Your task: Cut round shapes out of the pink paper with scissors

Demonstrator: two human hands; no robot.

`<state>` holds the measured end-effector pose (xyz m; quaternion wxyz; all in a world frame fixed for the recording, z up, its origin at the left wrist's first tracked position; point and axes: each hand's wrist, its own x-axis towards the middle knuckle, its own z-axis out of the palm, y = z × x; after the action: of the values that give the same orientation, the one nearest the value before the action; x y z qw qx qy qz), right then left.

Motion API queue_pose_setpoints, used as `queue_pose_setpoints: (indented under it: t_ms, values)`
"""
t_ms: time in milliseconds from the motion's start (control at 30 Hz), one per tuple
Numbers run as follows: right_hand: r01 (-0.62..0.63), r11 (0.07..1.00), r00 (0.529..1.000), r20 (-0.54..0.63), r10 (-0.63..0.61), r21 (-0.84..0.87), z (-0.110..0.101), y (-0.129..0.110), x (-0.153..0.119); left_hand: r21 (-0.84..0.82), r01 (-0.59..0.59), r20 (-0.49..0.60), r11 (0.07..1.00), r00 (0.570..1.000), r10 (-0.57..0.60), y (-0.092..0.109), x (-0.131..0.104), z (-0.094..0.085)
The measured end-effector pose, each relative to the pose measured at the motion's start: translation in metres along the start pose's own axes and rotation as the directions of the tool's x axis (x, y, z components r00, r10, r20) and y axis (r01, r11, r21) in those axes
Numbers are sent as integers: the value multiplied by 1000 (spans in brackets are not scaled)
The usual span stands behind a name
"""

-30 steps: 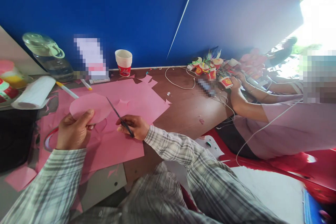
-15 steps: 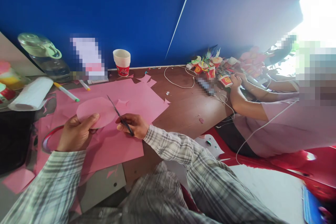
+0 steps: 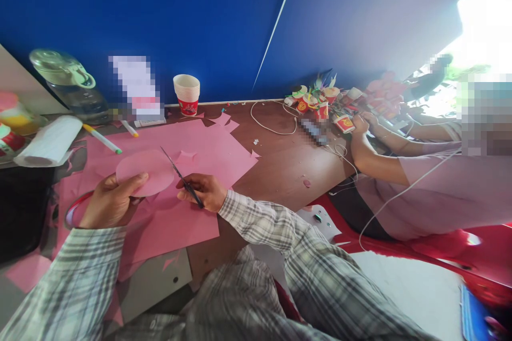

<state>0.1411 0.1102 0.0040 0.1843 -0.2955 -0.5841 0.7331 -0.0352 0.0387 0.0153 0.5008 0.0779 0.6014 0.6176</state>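
A rounded piece of pink paper (image 3: pixel 150 170) is pinched between the thumb and fingers of my left hand (image 3: pixel 114 198). My right hand (image 3: pixel 203 192) holds dark scissors (image 3: pixel 182 178) by the handles, the blades pointing up and left beside the right edge of the round paper. Under both hands lie large pink sheets (image 3: pixel 192 229) on the brown table (image 3: pixel 288 170). A small pink scrap (image 3: pixel 186 156) rests just right of the blades. Partly behind my left wrist is a roll of tape (image 3: pixel 76 210).
Stacked paper cups (image 3: pixel 186 96) stand against the blue partition (image 3: pixel 160 5). Markers (image 3: pixel 102 140), a white roll (image 3: pixel 50 141) and a bottle (image 3: pixel 72 88) are at the left. On the right, a person's hands (image 3: pixel 360 123) hold a decorated cup (image 3: pixel 344 123) near a cable.
My left hand has shifted slightly left with the round paper, which has turned a little. The scissors have barely moved, their tip slightly farther left.
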Motion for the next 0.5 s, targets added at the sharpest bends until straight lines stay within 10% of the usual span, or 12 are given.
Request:
queue_pose_setpoints:
  t_ms: [500]
  values:
    - [10, 1000, 1000, -19, -10, -9, 4, -4, -3, 207, -359, -11, 910, 929, 369, 2, -8, 8]
